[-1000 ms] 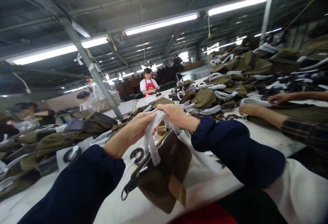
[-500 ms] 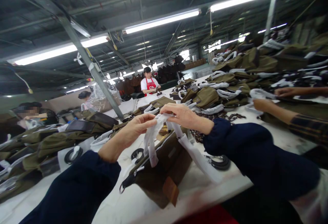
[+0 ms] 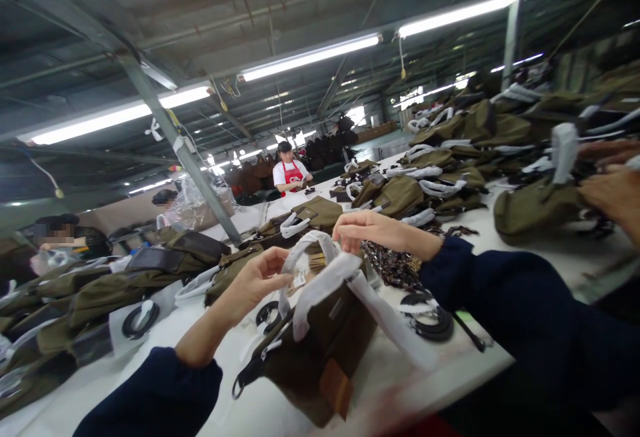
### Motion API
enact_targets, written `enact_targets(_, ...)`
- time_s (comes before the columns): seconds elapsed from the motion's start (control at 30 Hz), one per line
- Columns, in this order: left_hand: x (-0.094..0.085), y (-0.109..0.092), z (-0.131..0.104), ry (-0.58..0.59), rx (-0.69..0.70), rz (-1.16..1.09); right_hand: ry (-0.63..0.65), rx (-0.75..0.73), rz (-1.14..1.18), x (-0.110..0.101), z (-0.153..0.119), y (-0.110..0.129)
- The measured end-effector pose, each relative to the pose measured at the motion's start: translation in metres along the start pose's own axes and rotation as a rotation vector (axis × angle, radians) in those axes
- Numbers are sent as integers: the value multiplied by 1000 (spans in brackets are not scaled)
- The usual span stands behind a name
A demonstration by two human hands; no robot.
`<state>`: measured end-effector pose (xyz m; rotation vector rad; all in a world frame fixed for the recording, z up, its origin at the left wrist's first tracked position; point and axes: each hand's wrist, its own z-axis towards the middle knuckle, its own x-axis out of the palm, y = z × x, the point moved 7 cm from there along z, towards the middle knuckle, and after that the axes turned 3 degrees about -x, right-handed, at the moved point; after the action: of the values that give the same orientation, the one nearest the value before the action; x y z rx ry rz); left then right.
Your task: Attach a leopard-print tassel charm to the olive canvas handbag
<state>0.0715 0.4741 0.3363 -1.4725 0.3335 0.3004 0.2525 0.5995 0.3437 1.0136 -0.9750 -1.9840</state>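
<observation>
An olive-brown bag (image 3: pixel 325 330) stands tilted on the white table, with a brown leather tag (image 3: pixel 335 387) on its front and a metal ring at its left end. Its two handles (image 3: pixel 325 284) are wrapped in white paper and arch upward. At the left of the handles is my left hand (image 3: pixel 257 284), fingers apart and curved, near the far handle. Just right of the handle tops hovers my right hand (image 3: pixel 373 230), its fingers loosely bent and apart. Neither hand grips the handles. A wrapped strap (image 3: pixel 395 324) hangs down the bag's right side.
Olive bags pile up at left (image 3: pixel 110 284) and right (image 3: pixel 480 124). Black coiled straps (image 3: pixel 430 317) and dark chains (image 3: pixel 390 264) lie right of the bag. Another person's hands (image 3: pixel 613 184) hold a bag at far right. A person in a red apron (image 3: pixel 291 174) stands beyond.
Both my hands have let go of the handles and moved apart. The handles now stand separately in wider arches. At right, the other person's hands and bag have shifted.
</observation>
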Motion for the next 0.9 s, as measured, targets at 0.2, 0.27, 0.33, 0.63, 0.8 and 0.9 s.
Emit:
enact_targets(0.2, -8, 6, -2, -218, 69, 49, -148, 47, -214, 1, 28, -27)
enact_targets(0.27, -6, 3, -4, -226, 95, 137, -100, 16, -251, 6, 39, -31)
enact_targets(0.33, -8, -3, -8, -287, 154, 271, -50, -30, -290, 9, 48, -31)
enact_targets(0.63, -10, -7, -9, -364, 184, 317, -160, -223, -417, 9, 58, -13)
enact_targets(0.8, 1, 11, -4, -174, -29, -246, -109, -199, -322, 9, 63, -21)
enact_targets(0.9, -6, 18, -3, -174, -36, -456, 91, -62, -150, 18, 62, -33)
